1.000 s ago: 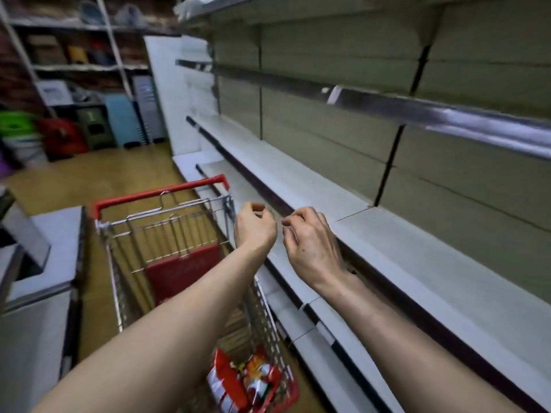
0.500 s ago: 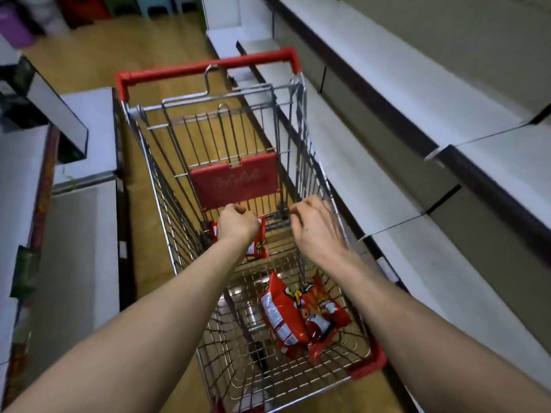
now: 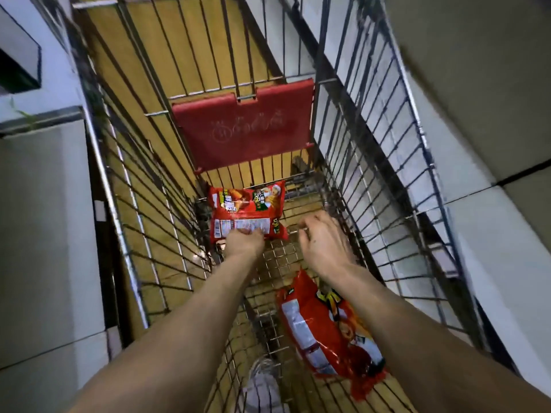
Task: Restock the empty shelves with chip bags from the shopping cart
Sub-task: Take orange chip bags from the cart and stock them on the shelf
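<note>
Both arms have gone down deep into the cart (image 3: 372, 174). The left hand (image 3: 244, 242) now grips the far bag (image 3: 247, 208) by its edge. The right hand (image 3: 323, 244) hangs loosely curled beside it and holds nothing. The bag looks ready to lift.

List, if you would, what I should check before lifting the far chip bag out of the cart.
1. Left hand on far chip bag: ok, touches its near edge.
2. Grip firm: cannot tell, fingers mostly hidden.
3. Right hand free: ok, holds nothing.
4. Bag clear of red seat flap: ok, apart.
5. Second chip bag out of the way: ok, lies nearer, beneath the right forearm.
</note>
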